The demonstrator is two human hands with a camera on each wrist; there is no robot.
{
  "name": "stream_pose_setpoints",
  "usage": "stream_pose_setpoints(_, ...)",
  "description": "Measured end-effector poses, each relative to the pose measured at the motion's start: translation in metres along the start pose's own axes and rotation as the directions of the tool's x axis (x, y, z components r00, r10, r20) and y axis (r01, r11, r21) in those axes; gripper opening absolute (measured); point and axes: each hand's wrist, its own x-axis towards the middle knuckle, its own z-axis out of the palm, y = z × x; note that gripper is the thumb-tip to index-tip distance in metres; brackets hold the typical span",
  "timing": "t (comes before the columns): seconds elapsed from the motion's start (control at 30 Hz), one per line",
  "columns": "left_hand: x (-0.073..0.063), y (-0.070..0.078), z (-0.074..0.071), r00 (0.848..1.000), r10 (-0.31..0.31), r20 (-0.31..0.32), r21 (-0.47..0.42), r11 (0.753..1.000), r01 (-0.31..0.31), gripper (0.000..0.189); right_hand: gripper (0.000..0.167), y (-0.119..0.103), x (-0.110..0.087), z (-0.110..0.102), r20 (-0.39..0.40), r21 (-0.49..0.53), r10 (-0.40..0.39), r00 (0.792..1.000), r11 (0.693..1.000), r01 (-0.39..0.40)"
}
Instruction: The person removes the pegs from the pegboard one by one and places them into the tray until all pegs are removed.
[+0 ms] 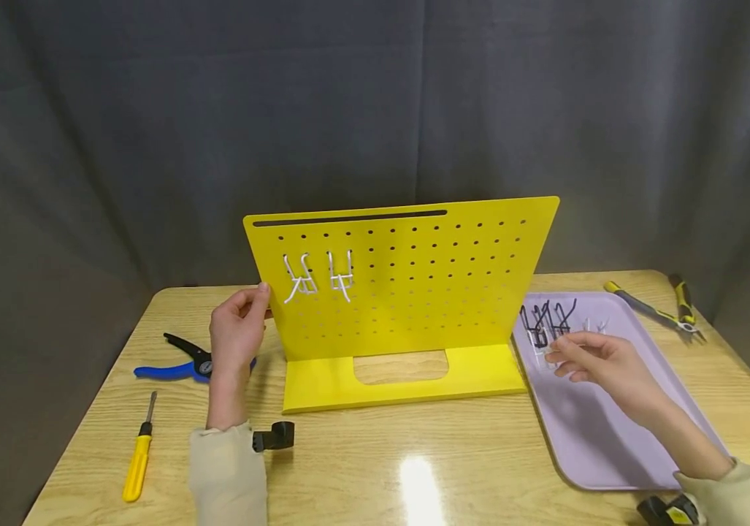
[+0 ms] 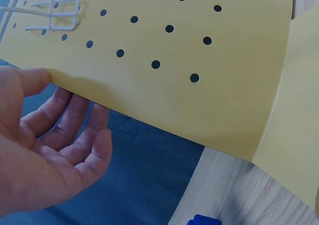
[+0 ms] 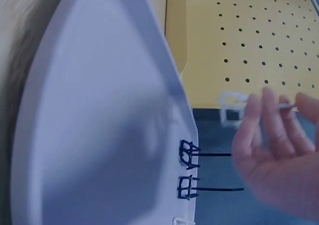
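- White hook (image 3: 224, 107): just right of yellow pegboard (image 1: 437, 307), pinched between right hand's (image 1: 601, 365) thumb and fingers.
- Pegboard: standing on desk (image 1: 348, 453); left hand (image 1: 236, 329) part-curled, gripping its left edge, thumb in front.
- Two mounted hooks (image 1: 302, 285): pegboard's upper left, side by side.
- Lilac tray (image 1: 611, 453) with black hooks (image 1: 541, 332): right of pegboard.
- Pliers (image 1: 657, 315): farther right of pegboard.
- Blue-and-black tool (image 1: 167, 372), screwdriver (image 1: 138, 467): left of pegboard.

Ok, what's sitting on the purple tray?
The purple tray holds two black hooks and at least one white hook at its far end. In the head view, the right hand, pinching another white hook, hides the tray patch behind it.
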Motion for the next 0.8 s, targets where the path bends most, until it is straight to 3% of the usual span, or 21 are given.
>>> stream_pose_setpoints(0.13, 0.000, -0.001, 0.000, 1.000, 0.001, -0.001, -0.001, 1.000, -0.001, 0.049, 0.021, 0.005, -0.001, -0.006, -0.028, -0.063, 0.093, 0.995, 0.994, -0.094)
stream_pose_setpoints(0.27, 0.000, -0.001, 0.000, 1.000, -0.005, -0.003, -0.003, 1.000, 0.005, 0.049, 0.026, 0.010, -0.001, -0.009, -0.032, -0.062, 0.154, 0.988, 0.986, -0.156)
stream_pose_setpoints(0.8, 0.000, -0.002, -0.001, 1.000, -0.001, -0.001, 0.006, 1.000, 0.001, 0.050, 0.045, 0.022, 0.003, -0.007, -0.033, -0.062, 0.220, 0.975, 0.973, -0.221)
